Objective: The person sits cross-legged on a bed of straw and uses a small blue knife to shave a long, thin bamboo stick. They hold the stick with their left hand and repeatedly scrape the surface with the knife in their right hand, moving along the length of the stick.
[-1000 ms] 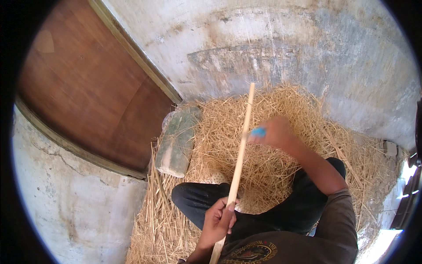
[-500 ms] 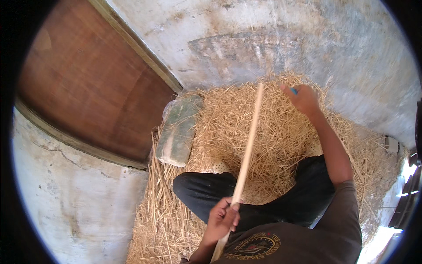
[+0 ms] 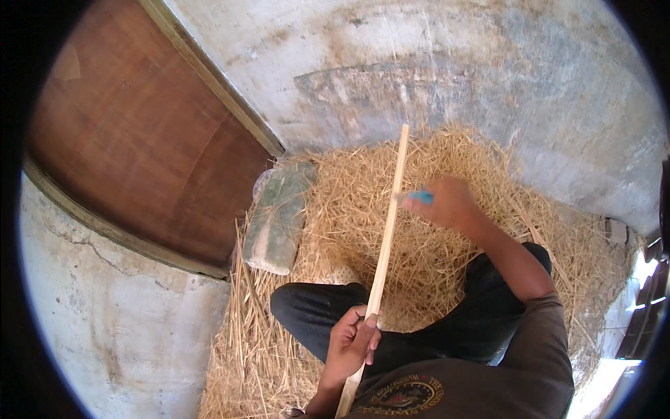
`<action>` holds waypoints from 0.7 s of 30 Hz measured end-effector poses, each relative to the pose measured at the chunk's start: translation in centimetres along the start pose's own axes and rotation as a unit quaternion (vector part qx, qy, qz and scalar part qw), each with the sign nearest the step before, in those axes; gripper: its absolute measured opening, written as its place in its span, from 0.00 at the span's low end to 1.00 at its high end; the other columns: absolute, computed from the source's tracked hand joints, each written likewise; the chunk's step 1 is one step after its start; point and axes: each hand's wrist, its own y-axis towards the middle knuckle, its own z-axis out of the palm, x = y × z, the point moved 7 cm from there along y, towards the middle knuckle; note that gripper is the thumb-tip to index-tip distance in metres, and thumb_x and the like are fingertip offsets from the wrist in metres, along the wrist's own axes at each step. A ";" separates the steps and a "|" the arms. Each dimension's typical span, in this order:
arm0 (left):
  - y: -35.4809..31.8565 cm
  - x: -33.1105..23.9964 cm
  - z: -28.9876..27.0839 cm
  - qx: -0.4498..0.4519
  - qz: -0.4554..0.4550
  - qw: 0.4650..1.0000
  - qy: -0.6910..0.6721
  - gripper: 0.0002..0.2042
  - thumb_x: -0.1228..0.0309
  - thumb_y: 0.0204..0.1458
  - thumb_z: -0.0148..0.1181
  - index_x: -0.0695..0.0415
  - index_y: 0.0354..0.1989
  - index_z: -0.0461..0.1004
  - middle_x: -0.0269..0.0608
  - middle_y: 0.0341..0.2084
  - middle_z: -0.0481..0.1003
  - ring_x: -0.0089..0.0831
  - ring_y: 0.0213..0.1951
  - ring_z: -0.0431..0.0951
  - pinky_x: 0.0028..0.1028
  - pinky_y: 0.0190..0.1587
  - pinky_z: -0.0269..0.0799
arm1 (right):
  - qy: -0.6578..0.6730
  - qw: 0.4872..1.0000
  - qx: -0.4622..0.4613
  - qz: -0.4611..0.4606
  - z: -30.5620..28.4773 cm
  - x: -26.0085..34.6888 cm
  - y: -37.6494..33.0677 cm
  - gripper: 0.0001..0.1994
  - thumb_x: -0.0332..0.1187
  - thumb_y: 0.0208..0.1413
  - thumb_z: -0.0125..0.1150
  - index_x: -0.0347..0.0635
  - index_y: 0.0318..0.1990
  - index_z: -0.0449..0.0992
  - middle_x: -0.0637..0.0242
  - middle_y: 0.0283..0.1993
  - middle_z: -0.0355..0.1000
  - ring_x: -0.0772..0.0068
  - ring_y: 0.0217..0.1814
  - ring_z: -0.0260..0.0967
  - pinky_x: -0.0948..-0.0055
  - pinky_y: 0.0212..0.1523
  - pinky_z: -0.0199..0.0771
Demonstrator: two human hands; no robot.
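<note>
My left hand (image 3: 354, 342) is closed around the lower part of a long pale strip of wood or bamboo (image 3: 388, 241). The strip slants up and away from my lap, its far end standing above the shavings. My right hand (image 3: 447, 202), smeared by motion, is closed on a small blue-handled knife (image 3: 420, 197). The knife's tip is at the right edge of the strip, in its upper part; whether it touches or only overlaps in view I cannot tell.
A thick heap of straw-coloured shavings (image 3: 440, 272) covers the floor around my crossed legs (image 3: 314, 304). A greenish-grey block (image 3: 278, 216) lies at the left, beside a brown wooden panel in a frame (image 3: 153, 140). A stained plaster wall (image 3: 447, 77) rises ahead.
My right hand has come down and left with the knife, from beyond the strip's right side to its edge. The strip's far end has shifted slightly left; my left hand keeps its grip.
</note>
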 end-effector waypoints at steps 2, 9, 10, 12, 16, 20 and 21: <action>0.1 -0.2 -0.4 -0.016 0.015 1.000 0.012 0.10 0.69 0.62 0.45 0.63 0.46 0.66 0.32 0.14 0.63 0.15 0.11 0.60 0.15 0.13 0.55 | 0.011 0.998 0.012 -0.067 0.6 2.8 -1.5 0.41 0.78 0.41 0.41 0.42 0.15 0.75 0.62 0.11 0.65 0.61 0.16 0.67 0.63 0.19 0.65; -0.3 -0.3 0.2 -0.002 0.015 0.999 0.028 0.10 0.69 0.62 0.46 0.63 0.45 0.66 0.32 0.14 0.64 0.15 0.11 0.60 0.15 0.13 0.56 | -0.001 0.999 -0.037 0.035 -0.6 -1.4 0.9 0.35 0.72 0.46 0.48 0.45 0.13 0.72 0.66 0.08 0.59 0.65 0.09 0.59 0.65 0.15 0.61; -0.4 -0.2 0.2 -0.003 0.014 1.000 0.024 0.10 0.70 0.62 0.45 0.63 0.46 0.66 0.32 0.14 0.64 0.14 0.11 0.59 0.15 0.13 0.56 | -0.009 0.997 -0.030 0.071 -0.9 -2.3 1.3 0.35 0.72 0.46 0.48 0.45 0.13 0.72 0.66 0.08 0.60 0.65 0.09 0.59 0.65 0.15 0.61; -0.4 -0.2 -0.2 -0.009 0.013 1.000 0.016 0.09 0.71 0.62 0.45 0.62 0.46 0.66 0.31 0.15 0.64 0.13 0.11 0.59 0.14 0.14 0.55 | 0.027 0.999 0.007 -0.034 0.1 1.3 0.0 0.39 0.75 0.43 0.45 0.42 0.13 0.73 0.63 0.09 0.62 0.62 0.12 0.64 0.63 0.16 0.63; -0.3 -1.1 -0.6 -0.026 0.022 0.999 0.025 0.10 0.70 0.63 0.44 0.62 0.47 0.66 0.30 0.15 0.64 0.13 0.12 0.59 0.14 0.14 0.55 | 0.034 0.988 0.022 -0.147 1.8 6.9 -2.9 0.41 0.78 0.38 0.47 0.41 0.13 0.73 0.61 0.09 0.63 0.59 0.12 0.66 0.62 0.16 0.63; 0.4 -1.5 -0.4 -0.021 0.030 0.999 0.038 0.11 0.69 0.63 0.44 0.62 0.48 0.66 0.30 0.15 0.63 0.13 0.12 0.58 0.14 0.15 0.56 | -0.015 0.982 -0.013 -0.188 0.8 6.5 -1.6 0.40 0.78 0.35 0.49 0.41 0.13 0.73 0.61 0.09 0.63 0.58 0.13 0.66 0.62 0.16 0.64; 0.6 -1.6 -0.5 -0.018 0.032 0.999 0.036 0.12 0.68 0.63 0.44 0.62 0.48 0.66 0.30 0.15 0.63 0.13 0.12 0.58 0.14 0.15 0.56 | -0.026 0.981 -0.027 -0.189 0.7 6.5 -1.3 0.40 0.78 0.35 0.50 0.42 0.13 0.73 0.62 0.09 0.63 0.58 0.13 0.66 0.62 0.16 0.64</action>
